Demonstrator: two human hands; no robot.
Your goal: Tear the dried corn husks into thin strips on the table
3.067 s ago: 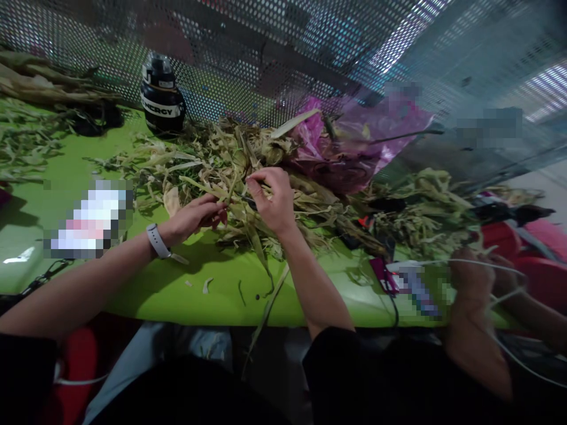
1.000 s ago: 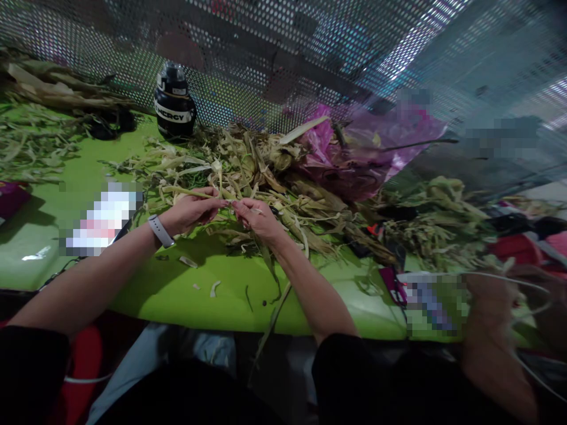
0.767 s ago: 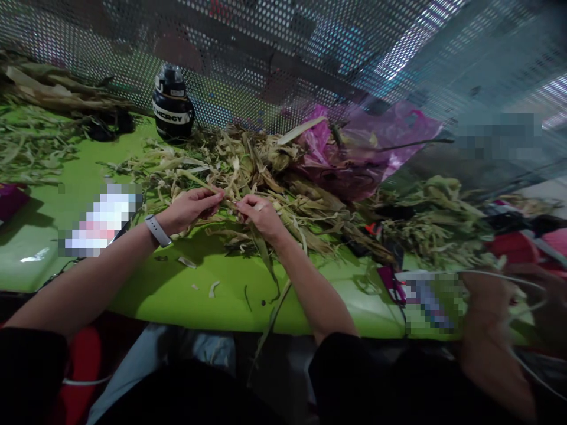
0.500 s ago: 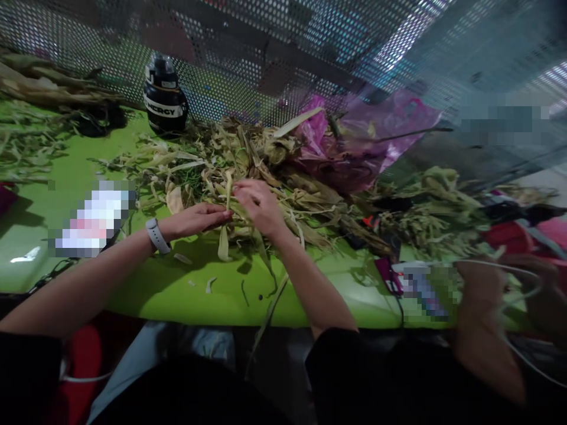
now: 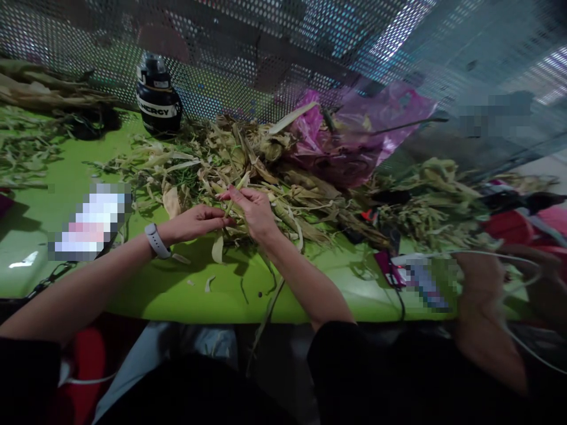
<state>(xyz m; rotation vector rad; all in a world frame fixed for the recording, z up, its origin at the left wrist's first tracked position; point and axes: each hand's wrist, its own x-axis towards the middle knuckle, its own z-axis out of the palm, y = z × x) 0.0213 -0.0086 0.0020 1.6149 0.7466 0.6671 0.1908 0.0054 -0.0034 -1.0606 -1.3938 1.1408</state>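
Note:
Both hands meet over the near edge of a heap of dried husks and leaves (image 5: pixel 248 147) on the green table. My left hand (image 5: pixel 199 221) pinches the lower part of a pale green husk strip (image 5: pixel 229 208) between thumb and fingers. Close beside it on the right, my right hand (image 5: pixel 254 212) is closed on the same strip, thumb and index finger near its upper part. The strip's pale top end shows above my right fingers. A broad pale piece (image 5: pixel 217 248) hangs below my left fingertips. A light watch (image 5: pixel 157 241) circles my left wrist.
A black bottle (image 5: pixel 158 97) stands behind the heap, against a perforated metal screen (image 5: pixel 230 65). A pink plastic bag (image 5: pixel 367 141) lies at the back right. One phone (image 5: pixel 91 223) lies at left; another person's arm (image 5: pixel 482 307) rests at right near a second phone (image 5: pixel 427 286).
My right hand has turned and lowered slightly, its fingers closing on the strip. The strip, upright before, now leans to the right. My left fingers have curled more.

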